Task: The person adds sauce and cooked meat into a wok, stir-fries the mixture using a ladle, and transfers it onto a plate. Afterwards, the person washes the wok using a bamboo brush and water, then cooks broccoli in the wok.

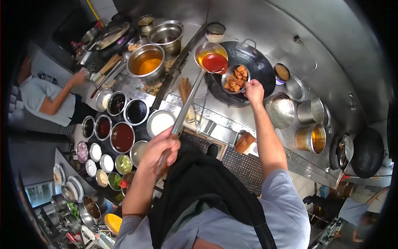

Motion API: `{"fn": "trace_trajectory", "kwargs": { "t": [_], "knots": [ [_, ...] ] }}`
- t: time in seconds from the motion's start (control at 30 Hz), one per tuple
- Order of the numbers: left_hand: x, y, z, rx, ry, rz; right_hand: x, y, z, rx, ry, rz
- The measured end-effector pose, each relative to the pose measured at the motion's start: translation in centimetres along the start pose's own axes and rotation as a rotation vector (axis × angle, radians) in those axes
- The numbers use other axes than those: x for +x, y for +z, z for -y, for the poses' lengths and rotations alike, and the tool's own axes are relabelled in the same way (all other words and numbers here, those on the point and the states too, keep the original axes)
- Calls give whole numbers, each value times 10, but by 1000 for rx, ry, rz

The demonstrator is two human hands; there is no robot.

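Browned fried pieces [237, 78] fill a small metal bowl [226, 74] above the wok [263, 68]; the right hand [254, 90] pinches the bowl's rim between thumb and fingers. Just beside it, at the wok's left edge, is the ladle [188, 104] holding red sauce [214, 63], its handle wrapped in the closed left hand [161, 148]. Right of the wok sits a perforated strainer [280, 111]; left of it, a pot [134, 65] of orange liquid [147, 63].

no legible text, pale label [214, 38] on a can [215, 28], possibly printed, too small to read
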State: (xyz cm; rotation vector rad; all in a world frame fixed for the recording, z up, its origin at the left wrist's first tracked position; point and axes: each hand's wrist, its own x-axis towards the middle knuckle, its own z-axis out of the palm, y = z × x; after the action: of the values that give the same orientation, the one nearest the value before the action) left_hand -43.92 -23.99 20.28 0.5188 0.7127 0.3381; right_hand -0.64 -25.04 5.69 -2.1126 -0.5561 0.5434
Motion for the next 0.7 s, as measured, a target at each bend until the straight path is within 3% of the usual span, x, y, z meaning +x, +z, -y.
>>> {"fn": "trace_trajectory", "kwargs": {
  "t": [0.03, 0.13, 0.37, 0.4, 0.57, 0.7],
  "knots": [
    [28, 9, 7, 64, -27, -5, 21, -11, -9, -194, -28, -22],
    [107, 24, 38, 391, 6, -22, 60, -19, -32, -630, -409, -219],
    [166, 44, 89, 917, 109, -214, 105, -58, -19, -641, -702, -266],
    [163, 56, 82, 1019, 62, -268, 107, -63, -13, -629, -736, -249],
    [179, 66, 82, 1275, 230, -319, 125, -79, -6, -666, -859, -128],
    [207, 68, 71, 1272, 196, -328, 115, -122, -6, -498, -733, -465]
  ]
}}
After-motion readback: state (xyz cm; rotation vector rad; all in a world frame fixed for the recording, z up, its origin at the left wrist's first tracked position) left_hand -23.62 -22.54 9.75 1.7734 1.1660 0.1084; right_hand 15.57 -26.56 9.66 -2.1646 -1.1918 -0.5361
